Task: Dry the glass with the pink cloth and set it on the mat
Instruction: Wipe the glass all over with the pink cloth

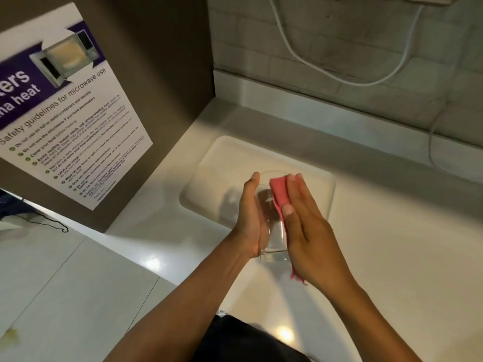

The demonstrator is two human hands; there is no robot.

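A clear drinking glass [271, 226] is held tilted above the counter, its thick base towards me and its mouth pointing away. My left hand [249, 218] grips its left side. My right hand [305, 231] lies flat against the right side, pressing a pink cloth [277, 190] onto the glass. A corner of the cloth hangs out below my right palm. A pale cream mat [224, 163] with rounded corners lies on the counter just beyond and beneath the glass.
The white counter [392, 257] runs to a tiled back wall with a white cable [292, 52] looping down. A brown side panel with a microwave safety poster [65, 113] stands at the left. White floor tiles show lower left.
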